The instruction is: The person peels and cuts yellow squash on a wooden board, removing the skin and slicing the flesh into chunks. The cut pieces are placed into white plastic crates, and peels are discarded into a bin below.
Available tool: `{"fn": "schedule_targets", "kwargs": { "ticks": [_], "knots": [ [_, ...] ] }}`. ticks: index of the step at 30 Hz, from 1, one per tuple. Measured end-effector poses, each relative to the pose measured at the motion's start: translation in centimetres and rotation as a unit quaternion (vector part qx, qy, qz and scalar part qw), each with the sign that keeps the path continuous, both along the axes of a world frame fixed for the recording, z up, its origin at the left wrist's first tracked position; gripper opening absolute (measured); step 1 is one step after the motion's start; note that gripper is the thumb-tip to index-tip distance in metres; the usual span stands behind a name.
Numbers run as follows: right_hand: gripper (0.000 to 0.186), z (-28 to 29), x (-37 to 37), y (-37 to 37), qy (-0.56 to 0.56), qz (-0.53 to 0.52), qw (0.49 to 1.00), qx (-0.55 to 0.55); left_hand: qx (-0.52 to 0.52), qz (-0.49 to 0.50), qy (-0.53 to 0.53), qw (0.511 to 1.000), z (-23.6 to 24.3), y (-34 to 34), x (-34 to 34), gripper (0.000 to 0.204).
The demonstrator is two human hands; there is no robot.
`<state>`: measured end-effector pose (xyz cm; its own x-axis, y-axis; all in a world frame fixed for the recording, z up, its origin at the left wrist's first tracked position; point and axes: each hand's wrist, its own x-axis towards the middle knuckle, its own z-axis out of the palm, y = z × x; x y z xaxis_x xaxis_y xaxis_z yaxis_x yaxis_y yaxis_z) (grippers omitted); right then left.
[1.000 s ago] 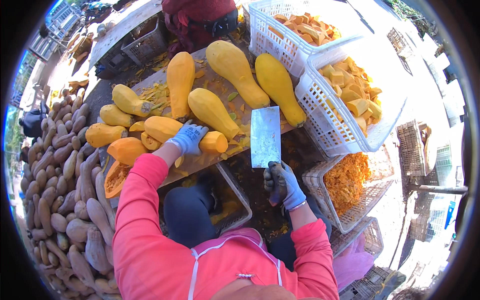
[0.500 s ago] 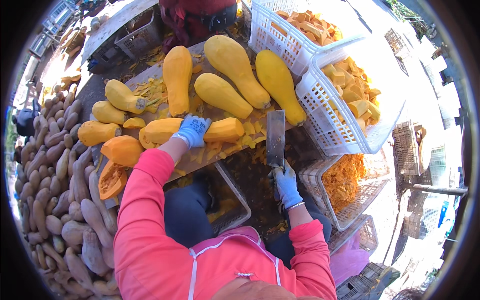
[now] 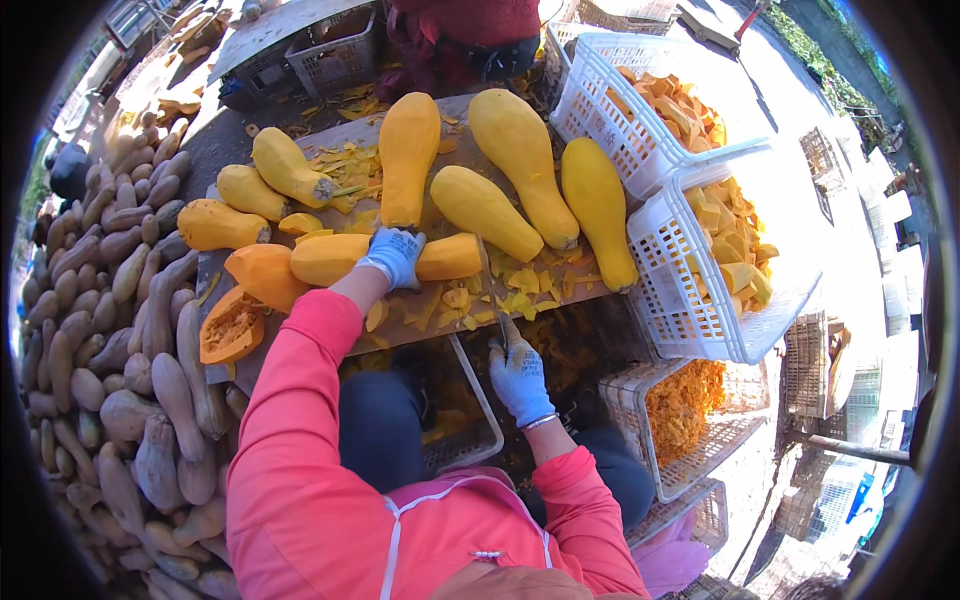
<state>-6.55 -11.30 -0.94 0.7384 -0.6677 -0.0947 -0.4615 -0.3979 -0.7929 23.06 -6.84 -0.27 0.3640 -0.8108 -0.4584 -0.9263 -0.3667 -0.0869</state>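
Note:
My left hand (image 3: 396, 258), in a blue-and-white glove, is closed over a peeled butternut squash (image 3: 450, 257) lying crosswise on the wooden board (image 3: 545, 318). In my gloved right hand (image 3: 518, 382) is the handle of a cleaver (image 3: 489, 284). Its blade stands edge-on to my view, right at the right end of that squash; whether it has cut in I cannot tell. A halved squash (image 3: 232, 325) with stringy flesh showing sits at the board's left corner. Several whole peeled squashes (image 3: 410, 160) lie along the far side.
White plastic crates (image 3: 690, 290) of squash chunks stand at the right. Below them, another crate (image 3: 632, 415) holds shredded orange pulp (image 3: 685, 405). Unpeeled squashes (image 3: 150, 375) are heaped at the left. Beyond the board is a person in dark red (image 3: 470, 25). Peelings (image 3: 525, 290) litter the board.
The cleaver has swung left from beside the board to the squash's right end, its blade turning from flat to edge-on. My left hand keeps its hold. The whole view has shifted slightly.

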Motion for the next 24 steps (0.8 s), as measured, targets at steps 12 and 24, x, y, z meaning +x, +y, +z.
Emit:
{"fn": "schedule_targets", "kwargs": {
  "ticks": [12,24],
  "knots": [
    [0.05,2.3,7.5,-0.4,0.091,0.052,0.988,-0.111,-0.04,0.087,0.025,0.995,-1.8,3.7,-0.4,0.073],
    [0.041,4.7,8.1,-4.4,0.062,0.086,0.989,-0.106,-0.058,0.097,0.021,0.993,0.2,5.1,0.7,0.088]
  ]
}}
